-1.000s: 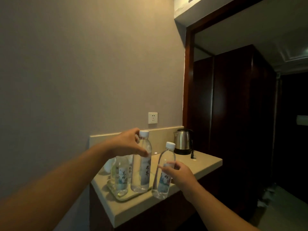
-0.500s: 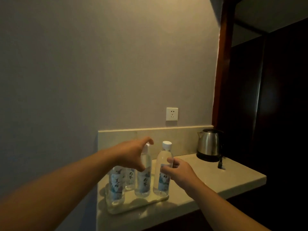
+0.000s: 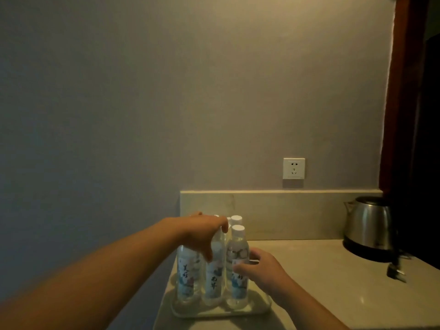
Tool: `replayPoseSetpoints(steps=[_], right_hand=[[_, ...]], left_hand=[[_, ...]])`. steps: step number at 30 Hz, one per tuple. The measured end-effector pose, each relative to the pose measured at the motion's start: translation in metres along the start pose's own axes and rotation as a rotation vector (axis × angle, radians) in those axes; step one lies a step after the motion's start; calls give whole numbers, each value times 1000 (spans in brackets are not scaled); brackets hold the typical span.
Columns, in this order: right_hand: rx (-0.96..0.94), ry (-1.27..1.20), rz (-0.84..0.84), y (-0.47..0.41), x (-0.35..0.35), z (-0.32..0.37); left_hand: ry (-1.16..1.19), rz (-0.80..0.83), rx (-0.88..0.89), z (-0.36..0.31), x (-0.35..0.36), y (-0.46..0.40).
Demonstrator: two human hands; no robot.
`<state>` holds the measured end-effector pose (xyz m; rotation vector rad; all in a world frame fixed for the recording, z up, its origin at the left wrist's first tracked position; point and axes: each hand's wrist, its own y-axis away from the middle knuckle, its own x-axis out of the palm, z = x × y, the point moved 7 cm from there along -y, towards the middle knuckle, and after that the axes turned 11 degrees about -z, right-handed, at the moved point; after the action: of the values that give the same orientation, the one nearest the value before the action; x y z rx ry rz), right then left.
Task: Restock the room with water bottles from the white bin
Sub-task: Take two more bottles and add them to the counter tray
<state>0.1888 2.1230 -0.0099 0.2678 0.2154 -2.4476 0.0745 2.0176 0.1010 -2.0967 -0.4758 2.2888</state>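
Water bottles stand upright and close together on a pale tray (image 3: 259, 310) at lower centre of the frame. The left hand (image 3: 202, 234) comes in from the lower left and is curled over the top of the middle front bottle (image 3: 214, 277), its fingers wrapped round the neck and hiding the cap. The right hand (image 3: 264, 270) reaches in from the lower right, and its fingers (image 3: 242, 267) curl round the label of the right front bottle (image 3: 238, 253), whose white cap shows clear above the hand. Just left of these stands the left front bottle (image 3: 187, 279), its upper part behind the left hand. More white caps (image 3: 236, 219) show behind the front row; how many bottles stand there cannot be told. The tray rests on a beige stone countertop (image 3: 321, 282) with a low backsplash (image 3: 285, 210) along the grey wall. At right of the frame a steel electric kettle (image 3: 369, 225) sits on its dark base, well apart from the tray, with its plug (image 3: 396, 273) lying on the counter before it. A white wall socket (image 3: 293, 168) sits above the backsplash.
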Motion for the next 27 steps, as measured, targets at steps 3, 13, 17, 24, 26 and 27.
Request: replayPoseSetpoints(steps=[3, 13, 17, 24, 26, 27], right_hand=[[-30, 20, 41, -3, -1, 3], [-124, 30, -14, -1, -7, 2], [-122, 62, -24, -8, -5, -1], [-107, 112, -117, 4, -12, -14], [-192, 13, -344, 23, -27, -4], [-245, -83, -439, 36, -31, 4]], left_hand=[[-34, 14, -31, 4, -6, -1], [8, -35, -56, -6, -5, -4], [1, -60, -91, -8, -5, 3], [-134, -211, -297, 2, -6, 23], [-20, -342, -297, 3, -14, 38], [64, -453, -288, 5, -22, 52]])
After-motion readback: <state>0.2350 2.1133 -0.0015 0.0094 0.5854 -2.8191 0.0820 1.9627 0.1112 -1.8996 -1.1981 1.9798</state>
